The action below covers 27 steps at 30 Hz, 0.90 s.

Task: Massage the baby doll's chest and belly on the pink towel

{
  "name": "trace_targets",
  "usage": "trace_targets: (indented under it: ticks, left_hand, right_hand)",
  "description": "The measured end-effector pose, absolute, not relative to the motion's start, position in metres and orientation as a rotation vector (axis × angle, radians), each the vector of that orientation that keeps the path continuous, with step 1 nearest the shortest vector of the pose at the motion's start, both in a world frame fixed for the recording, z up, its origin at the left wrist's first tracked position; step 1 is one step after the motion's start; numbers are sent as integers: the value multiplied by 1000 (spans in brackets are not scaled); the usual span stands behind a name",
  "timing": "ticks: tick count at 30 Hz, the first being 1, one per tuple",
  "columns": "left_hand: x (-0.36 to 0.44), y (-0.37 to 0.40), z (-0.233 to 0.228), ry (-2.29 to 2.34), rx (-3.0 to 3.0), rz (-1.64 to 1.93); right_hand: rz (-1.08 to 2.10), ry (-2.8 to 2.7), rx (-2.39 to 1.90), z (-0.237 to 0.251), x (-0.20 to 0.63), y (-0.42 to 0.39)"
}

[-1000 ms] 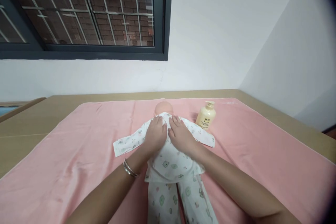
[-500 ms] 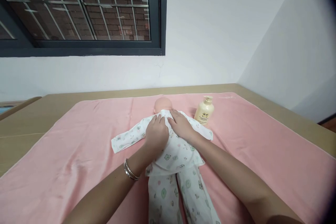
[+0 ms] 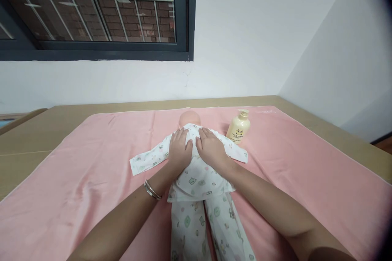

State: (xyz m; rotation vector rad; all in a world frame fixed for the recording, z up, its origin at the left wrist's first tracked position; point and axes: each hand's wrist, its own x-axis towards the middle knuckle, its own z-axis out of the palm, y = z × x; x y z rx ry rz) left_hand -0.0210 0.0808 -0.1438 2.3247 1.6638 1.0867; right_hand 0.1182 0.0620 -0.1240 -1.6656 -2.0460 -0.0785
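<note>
A baby doll [image 3: 190, 118] lies stretched out with its bald head pointing away from me. It wears a white printed long-sleeved top [image 3: 200, 177] and matching trousers [image 3: 190, 228]. My left hand [image 3: 180, 149] rests flat on the left side of the upper torso, fingers extended and thumb out to the side. Mirroring it, my right hand [image 3: 211, 147] lies flat on the right side. Both palms press on the cloth, with a narrow strip of the top showing between the thumbs. The doll's face is not visible.
A cream pump bottle [image 3: 239, 126] stands to the right of the doll's head, close to the right sleeve. Beneath everything spreads a pink sheet [image 3: 101, 179] over a tan surface [image 3: 33, 142]. A white wall [image 3: 239, 49] and barred window [image 3: 122, 20] rise behind.
My left hand has opened from curled fingers to lying flat on the doll's torso. My right hand has slid slightly toward me. The camera view has tilted a little downward.
</note>
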Motion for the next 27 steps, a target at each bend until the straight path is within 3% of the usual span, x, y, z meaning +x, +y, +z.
trace_targets:
  ticks: [11,17,21,27]
  left_hand:
    - [-21,76,-146,1678,2273,1197]
    - [-23,76,-153,1656,2179,1352]
    - [-23,75,-154,1670,2197,1380]
    - [-23,74,-152,1678,2172,1368]
  right_hand:
    - [-4,-2043,-1763,-105,127,56]
    - [168,-1985,-1396,-84,137,53]
    - [58,-1898,-1143,-95,128,54]
    - [112,-2148,-1215,-119,120,64]
